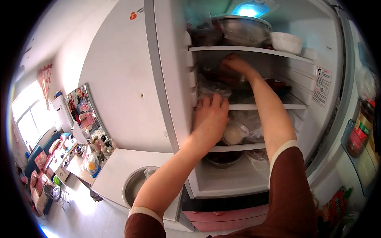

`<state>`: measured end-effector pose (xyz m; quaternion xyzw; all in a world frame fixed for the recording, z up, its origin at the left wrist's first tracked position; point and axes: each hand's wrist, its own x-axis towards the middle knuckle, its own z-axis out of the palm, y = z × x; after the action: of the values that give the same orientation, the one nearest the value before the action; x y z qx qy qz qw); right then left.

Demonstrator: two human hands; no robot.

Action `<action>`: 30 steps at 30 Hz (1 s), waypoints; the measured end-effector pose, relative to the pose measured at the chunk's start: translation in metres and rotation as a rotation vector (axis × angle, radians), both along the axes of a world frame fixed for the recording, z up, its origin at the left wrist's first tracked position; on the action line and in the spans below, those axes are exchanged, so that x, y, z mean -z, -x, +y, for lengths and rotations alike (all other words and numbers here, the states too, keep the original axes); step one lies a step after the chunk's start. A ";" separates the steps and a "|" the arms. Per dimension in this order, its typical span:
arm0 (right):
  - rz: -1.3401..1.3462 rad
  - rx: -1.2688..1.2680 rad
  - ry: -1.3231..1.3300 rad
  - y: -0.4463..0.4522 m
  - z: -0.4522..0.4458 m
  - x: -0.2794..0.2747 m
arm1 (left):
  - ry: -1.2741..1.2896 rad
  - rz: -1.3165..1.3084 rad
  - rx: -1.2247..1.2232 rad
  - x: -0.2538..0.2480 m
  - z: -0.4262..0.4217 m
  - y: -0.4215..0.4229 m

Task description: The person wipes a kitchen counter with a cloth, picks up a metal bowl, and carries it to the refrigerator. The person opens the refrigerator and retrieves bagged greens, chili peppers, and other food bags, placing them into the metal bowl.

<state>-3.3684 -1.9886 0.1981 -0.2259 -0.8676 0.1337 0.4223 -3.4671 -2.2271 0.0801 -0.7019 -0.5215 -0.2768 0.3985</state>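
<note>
Curling L hand [211, 118], crinkly plast. bag [213, 89]

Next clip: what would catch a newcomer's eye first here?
Probably the bluish-white light glowing at the top of the fridge, above a metal bowl and a white bowl. Next come two forearms reaching inside: the left hand at the second shelf's left front, the right hand deeper, below the top shelf. At far left, a window shines brightly.

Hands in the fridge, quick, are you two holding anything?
Left hand: fingers bent by a bag at the middle shelf; cannot tell if gripping.
Right hand: fingers curled above that shelf; cannot tell if holding.
</note>
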 end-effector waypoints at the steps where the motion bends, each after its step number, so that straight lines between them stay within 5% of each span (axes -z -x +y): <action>1: -0.001 0.002 0.000 -0.002 -0.004 -0.004 | -0.002 -0.024 0.026 0.000 0.000 0.000; 3: -0.222 0.284 0.014 -0.010 -0.012 -0.015 | 0.008 -0.030 0.030 0.000 0.000 -0.001; 7: -0.527 0.308 0.098 -0.016 -0.017 -0.022 | 0.011 -0.016 0.024 -0.001 -0.002 0.000; 10: -1.026 0.515 -0.280 -0.009 -0.012 -0.009 | -0.002 -0.002 0.017 -0.001 -0.001 0.000; 12: -0.515 0.765 -0.707 -0.005 -0.020 0.019 | -0.003 -0.011 0.024 0.000 0.001 0.001; 19: -0.561 0.747 -0.595 0.014 -0.029 0.017 | -0.054 0.003 0.022 0.002 0.004 0.002; 24: -0.582 0.412 -0.357 0.014 -0.018 0.019 | -0.009 -0.015 0.030 0.000 -0.001 0.000; 30: -0.596 0.525 -0.373 0.023 -0.023 0.024 | -0.039 -0.011 0.035 0.002 0.001 0.001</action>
<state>-3.3914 -2.0111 0.1739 -0.3871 -0.8741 -0.2083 0.2066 -3.4683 -2.2259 0.0779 -0.7014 -0.5059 -0.2975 0.4044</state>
